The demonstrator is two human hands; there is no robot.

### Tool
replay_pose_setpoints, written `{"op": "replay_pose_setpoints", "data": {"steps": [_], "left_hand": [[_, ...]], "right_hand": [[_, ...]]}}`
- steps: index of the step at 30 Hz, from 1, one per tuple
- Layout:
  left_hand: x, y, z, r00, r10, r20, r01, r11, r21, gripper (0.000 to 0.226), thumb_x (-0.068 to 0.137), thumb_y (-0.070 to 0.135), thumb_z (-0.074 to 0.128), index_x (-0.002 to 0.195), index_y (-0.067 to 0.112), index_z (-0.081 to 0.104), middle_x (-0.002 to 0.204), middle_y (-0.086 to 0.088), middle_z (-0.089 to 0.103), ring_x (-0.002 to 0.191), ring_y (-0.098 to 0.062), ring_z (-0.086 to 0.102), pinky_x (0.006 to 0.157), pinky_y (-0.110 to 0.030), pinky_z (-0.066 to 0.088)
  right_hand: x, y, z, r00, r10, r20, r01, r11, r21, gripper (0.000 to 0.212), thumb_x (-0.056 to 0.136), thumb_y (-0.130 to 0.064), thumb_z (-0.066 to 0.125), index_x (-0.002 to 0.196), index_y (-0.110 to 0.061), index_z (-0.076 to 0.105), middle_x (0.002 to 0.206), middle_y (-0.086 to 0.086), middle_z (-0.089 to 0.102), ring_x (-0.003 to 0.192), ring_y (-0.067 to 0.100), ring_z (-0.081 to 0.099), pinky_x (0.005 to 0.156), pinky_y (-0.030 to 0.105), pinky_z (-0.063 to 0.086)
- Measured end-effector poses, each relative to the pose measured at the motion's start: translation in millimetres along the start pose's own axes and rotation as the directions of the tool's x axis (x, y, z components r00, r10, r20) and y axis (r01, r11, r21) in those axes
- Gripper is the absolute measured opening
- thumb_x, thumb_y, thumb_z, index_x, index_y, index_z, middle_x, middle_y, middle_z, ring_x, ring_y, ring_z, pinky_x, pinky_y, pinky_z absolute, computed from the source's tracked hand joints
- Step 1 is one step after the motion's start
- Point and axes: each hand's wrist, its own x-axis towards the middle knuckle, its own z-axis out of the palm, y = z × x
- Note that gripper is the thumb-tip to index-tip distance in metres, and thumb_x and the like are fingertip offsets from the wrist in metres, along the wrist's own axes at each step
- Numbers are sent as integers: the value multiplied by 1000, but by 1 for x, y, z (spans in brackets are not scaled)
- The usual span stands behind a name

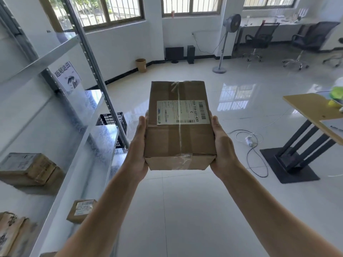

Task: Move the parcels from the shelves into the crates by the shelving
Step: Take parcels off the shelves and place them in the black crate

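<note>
While my left hand [138,145] and right hand [221,145] hold parcel [179,127] at frame centre, fingers [215,123] clamped on its sides, black crate [106,120] sits centre-left behind shelving [104,134], contents unseen. Other parcels [29,167] on shelves, lower left.

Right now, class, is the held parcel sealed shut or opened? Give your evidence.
Shut: clear tape runs along the top seam of the parcel and over both ends; no flap is lifted.

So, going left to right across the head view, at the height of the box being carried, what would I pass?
metal shelving → black crate → left hand → parcel → right hand → white cable → wooden table
</note>
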Motion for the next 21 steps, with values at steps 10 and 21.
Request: {"op": "replay_pose_setpoints", "data": {"steps": [10,21], "left_hand": [[77,7,-24,997,-57,-57,57,998,5,61,106,58,27,146,21,54,132,-11,69,120,-35,67,101,-56,53],[218,9,2,977,-73,-200,74,997,2,57,105,57,34,140,20,60,126,-9,73,113,-31,71,87,-48,62]], "right_hand": [[83,0,24,999,40,5,-40,999,6,47,107,-52,37,136,-27,63,116,2,76,99,21,76,65,34,61],[239,-37,17,991,86,98,-88,996,7,45,106,-53,37,137,-33,62,120,0,75,103,22,75,69,38,63]]}}
